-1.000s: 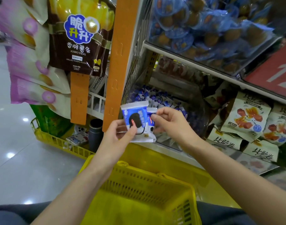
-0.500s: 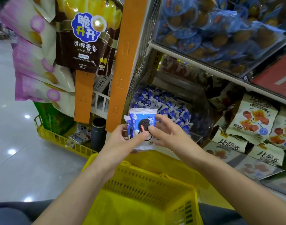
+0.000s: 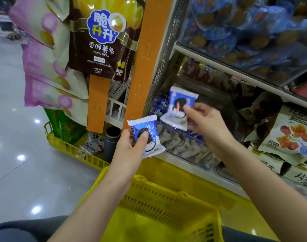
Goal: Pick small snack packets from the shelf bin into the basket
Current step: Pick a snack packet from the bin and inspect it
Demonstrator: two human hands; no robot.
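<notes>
My left hand (image 3: 131,145) pinches a small blue-and-white cookie packet (image 3: 146,135), thumb on its front, just in front of the clear shelf bin (image 3: 189,152). Up and to the right, my right hand (image 3: 205,119) holds a second blue-and-white packet (image 3: 179,105) by its right edge, over the bin. More packets of the same kind (image 3: 158,109) lie heaped inside the bin. The yellow basket (image 3: 159,196) sits below both hands, and the part of its inside that shows holds nothing.
An orange shelf post (image 3: 145,55) rises left of the bin. Hanging potato-stick bags (image 3: 100,37) and pink bags (image 3: 44,70) fill the left. A second yellow basket (image 3: 65,147) with a dark cylinder (image 3: 111,142) stands on the floor. Beige snack bags (image 3: 288,135) lie right.
The two packets were held together between both hands. Now they are apart: my right hand has lifted one up and right over the bin, my left keeps the other lower.
</notes>
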